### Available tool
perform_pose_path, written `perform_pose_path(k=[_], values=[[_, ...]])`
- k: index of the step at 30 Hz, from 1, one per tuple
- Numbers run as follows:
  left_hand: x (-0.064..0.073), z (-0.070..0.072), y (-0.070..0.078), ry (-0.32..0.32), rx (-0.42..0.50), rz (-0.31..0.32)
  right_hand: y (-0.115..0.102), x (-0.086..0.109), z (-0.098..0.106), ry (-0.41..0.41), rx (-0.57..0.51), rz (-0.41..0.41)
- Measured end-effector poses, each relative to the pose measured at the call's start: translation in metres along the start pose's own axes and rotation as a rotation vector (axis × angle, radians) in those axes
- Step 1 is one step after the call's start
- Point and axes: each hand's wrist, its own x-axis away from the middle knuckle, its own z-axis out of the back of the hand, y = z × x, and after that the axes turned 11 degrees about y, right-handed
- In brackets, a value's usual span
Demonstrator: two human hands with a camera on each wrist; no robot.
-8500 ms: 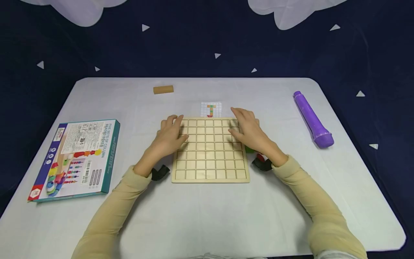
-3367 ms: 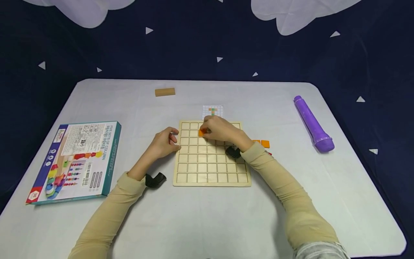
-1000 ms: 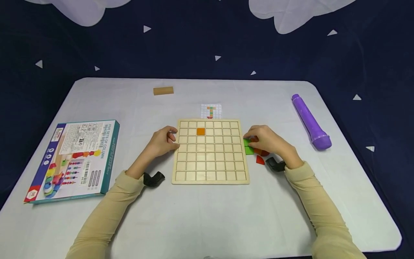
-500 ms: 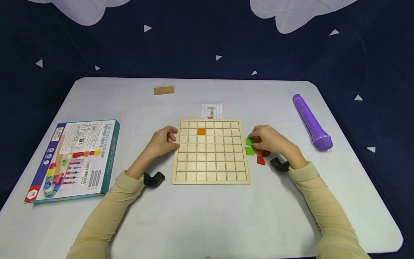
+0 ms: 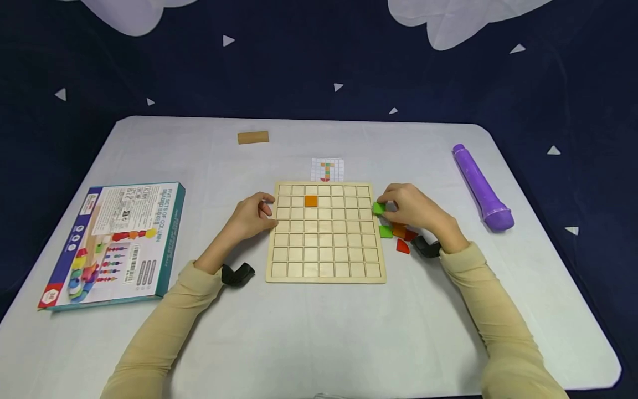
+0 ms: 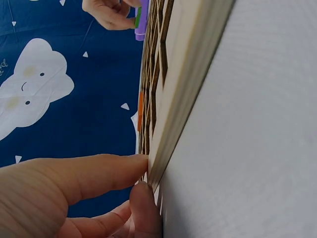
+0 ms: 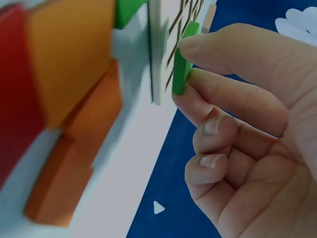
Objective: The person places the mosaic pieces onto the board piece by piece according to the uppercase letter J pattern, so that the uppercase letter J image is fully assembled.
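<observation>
A pale wooden grid board (image 5: 325,277) lies mid-table, one orange square tile (image 5: 311,201) seated in a cell of its second row. My left hand (image 5: 251,217) rests thumb and fingertips against the board's left edge, as the left wrist view also shows. Beyond the right edge, my right hand (image 5: 412,208) pinches a green square tile (image 7: 184,59) between thumb and index finger, the other fingers curled in. A second green tile (image 5: 386,231), orange tiles (image 5: 399,230) and red rounded pieces (image 5: 402,246) lie below that hand. A small pattern card (image 5: 336,169) sits behind the board.
A toy box (image 5: 132,213) lies on the left of the white table (image 5: 319,338). A purple microphone-shaped toy (image 5: 480,188) lies at the right. A brown block (image 5: 253,137) is at the back left. Black wrist mounts (image 5: 238,275) sit near both cuffs.
An orange tile now sits in the grid after the right hand placed it. The right hand has returned to the loose pieces and lifted a green tile toward the board. The left hand stays put lately.
</observation>
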Motion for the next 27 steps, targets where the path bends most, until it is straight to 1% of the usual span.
perform_pose_path(k=[6, 10, 13, 19, 27], values=[[0.000, 0.000, 0.001, 0.012, -0.018, -0.018, -0.007, -0.015, -0.001, 0.027, 0.002, 0.081], [-0.002, -0.001, 0.003, 0.010, -0.021, -0.030, -0.010, -0.023, -0.003, 0.040, 0.003, 0.101], [-0.002, -0.002, 0.005, 0.010, -0.022, -0.027, -0.012, -0.030, -0.007, 0.043, -0.002, 0.110], [-0.006, -0.003, 0.007, 0.007, -0.032, -0.015, -0.021, -0.045, -0.015, 0.015, -0.029, 0.147], [-0.009, -0.005, 0.010, -0.005, -0.033, -0.001, -0.030, -0.056, -0.022, -0.013, -0.057, 0.177]])
